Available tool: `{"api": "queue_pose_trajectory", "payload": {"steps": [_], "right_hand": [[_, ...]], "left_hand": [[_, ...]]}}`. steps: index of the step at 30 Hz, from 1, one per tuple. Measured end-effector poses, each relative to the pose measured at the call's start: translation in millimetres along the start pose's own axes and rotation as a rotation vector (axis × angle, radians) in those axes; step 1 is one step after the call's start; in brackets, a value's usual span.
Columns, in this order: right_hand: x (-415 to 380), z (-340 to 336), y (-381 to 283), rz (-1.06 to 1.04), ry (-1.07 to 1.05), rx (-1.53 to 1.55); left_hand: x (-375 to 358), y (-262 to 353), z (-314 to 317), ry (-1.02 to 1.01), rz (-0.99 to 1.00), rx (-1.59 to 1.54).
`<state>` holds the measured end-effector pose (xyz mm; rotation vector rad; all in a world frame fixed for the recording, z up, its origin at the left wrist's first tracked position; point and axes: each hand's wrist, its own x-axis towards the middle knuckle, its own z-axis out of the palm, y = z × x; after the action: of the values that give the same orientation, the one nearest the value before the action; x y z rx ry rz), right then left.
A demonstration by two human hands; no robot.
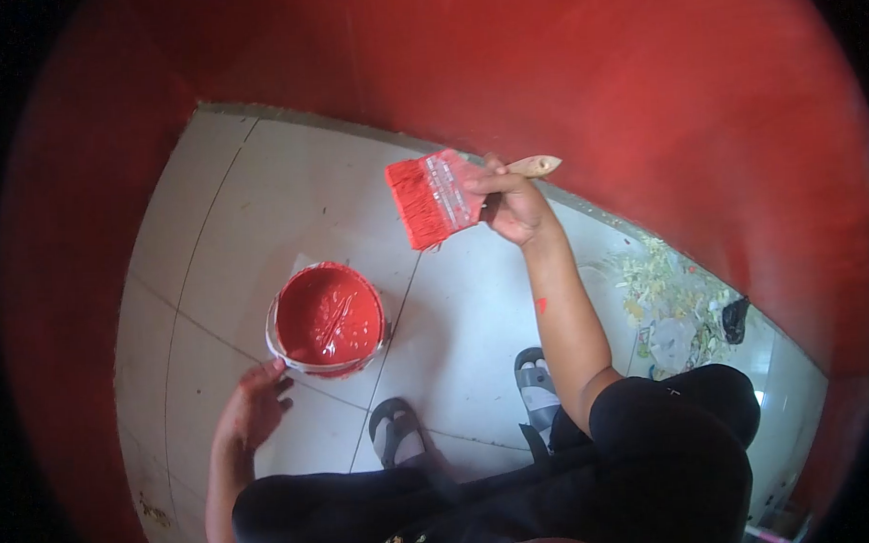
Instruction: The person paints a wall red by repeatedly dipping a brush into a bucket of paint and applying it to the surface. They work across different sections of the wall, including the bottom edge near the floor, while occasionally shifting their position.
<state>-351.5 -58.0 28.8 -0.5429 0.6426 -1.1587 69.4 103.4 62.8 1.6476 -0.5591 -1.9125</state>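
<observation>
My right hand (516, 203) grips a wide paintbrush (437, 200) by its base, with the thumb along the red-smeared ferrule. Its bristles are coated in red paint and point left, while the pale wooden handle (534, 166) sticks out to the right behind the hand. Below and left of the brush is a round paint bucket (272, 325) with a white rim and handle. Glossy red paint (331, 318) lies inside it. At the bucket's lower left edge, my left hand (255, 404) has its fingers curled at the white handle; part of that grip is hidden.
Red walls (658, 82) enclose the pale tiled floor (213, 241) on several sides. Scraps and debris (670, 297) lie along the wall at right, with a black crumpled piece (735, 320) among them. My sandalled feet (397, 431) stand just below the bucket.
</observation>
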Motion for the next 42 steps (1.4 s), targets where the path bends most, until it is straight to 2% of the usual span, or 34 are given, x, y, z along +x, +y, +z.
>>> {"api": "queue_pose_trajectory", "payload": {"steps": [2, 5, 7, 9, 11, 12, 14, 15, 19, 21, 22, 24, 25, 27, 29, 30, 32, 33, 35, 36, 37, 40, 41, 42], "right_hand": [[4.0, 0.1, 2.4, -0.004, 0.030, -0.023], [2.3, 6.4, 3.2, -0.008, 0.036, -0.047], [-0.6, 15.5, 5.3, -0.028, 0.103, -0.003], [1.8, 12.2, 10.4, -0.079, 0.116, 0.023], [5.6, 1.0, 10.4, -0.270, 0.273, 0.066], [-3.2, 15.8, -6.4, -0.389, 0.299, 0.013], [-6.8, 15.7, -43.7, -0.646, 0.317, -0.234], [-3.6, 14.0, -64.6, -0.925, 0.460, -0.650], [-22.9, 89.8, -139.3, -1.244, 0.393, -1.155], [-18.1, 97.9, -163.7, -1.570, 0.211, -1.719], [-10.5, 92.6, -168.4, -1.568, 0.213, -1.722], [12.8, 58.4, -163.2, -1.698, 0.407, -2.078], [24.7, 31.2, -154.0, -1.696, 0.402, -2.082], [51.4, -34.5, -131.8, -1.538, 0.551, -2.424], [50.3, -79.7, -93.0, -1.375, 0.471, -2.503], [47.8, -86.5, -81.5, -1.363, 0.467, -2.504], [39.8, -101.1, -59.0, -1.137, 0.340, -2.448], [34.4, -99.6, -54.2, -1.120, 0.348, -2.446], [25.7, -96.4, -52.8, -0.756, 0.153, -2.304], [28.2, -103.4, -61.9, -0.793, 0.119, -2.332], [34.2, -100.1, -78.0, -0.644, 0.180, -1.827], [27.7, -43.6, -160.6, -0.997, 0.063, -1.653], [17.2, -30.7, -196.9, -0.683, 0.208, -1.186], [5.6, 5.2, -210.3, -0.897, 0.303, -1.216]], "left_hand": [[6.2, -2.8, 4.5, -0.087, -0.040, -0.072], [5.0, 1.0, 6.6, -0.178, 0.054, -0.121], [-0.6, 12.5, 15.6, -0.157, 0.085, 0.136], [0.7, 26.4, 20.8, -0.197, 0.110, 0.165], [8.5, 34.6, 18.6, -0.244, 0.200, 0.235], [10.0, 37.2, 18.0, -0.249, 0.213, 0.238], [6.6, 33.8, 12.6, -0.115, 0.260, 0.392], [2.2, 34.1, 14.7, -0.132, 0.290, 0.399], [5.4, 19.7, -9.6, -0.072, 0.264, 0.373], [3.0, 16.3, -14.7, -0.059, 0.252, 0.339], [0.3, 16.5, -16.1, -0.028, 0.232, 0.300], [-2.7, 14.9, -19.1, 0.002, 0.215, 0.257], [-3.2, 12.0, -21.2, 0.023, 0.223, 0.207], [-0.7, 4.7, -24.6, 0.042, 0.228, 0.145], [1.2, -0.8, -35.2, 0.067, 0.225, 0.144], [2.3, -4.8, -37.9, 0.106, 0.219, 0.135], [2.4, -8.8, -42.3, 0.085, 0.210, 0.124], [1.9, -7.6, -42.4, 0.060, 0.218, 0.110], [1.5, -6.9, -40.9, 0.063, 0.211, 0.125], [3.9, -9.3, -43.2, 0.060, 0.238, 0.097], [5.8, -13.1, -45.4, 0.058, 0.257, 0.069], [10.9, -9.9, -45.8, 0.025, 0.230, 0.080], [11.5, -10.0, -45.7, 0.010, 0.252, 0.065], [15.1, -11.1, -49.7, -0.006, 0.260, 0.063]]}}
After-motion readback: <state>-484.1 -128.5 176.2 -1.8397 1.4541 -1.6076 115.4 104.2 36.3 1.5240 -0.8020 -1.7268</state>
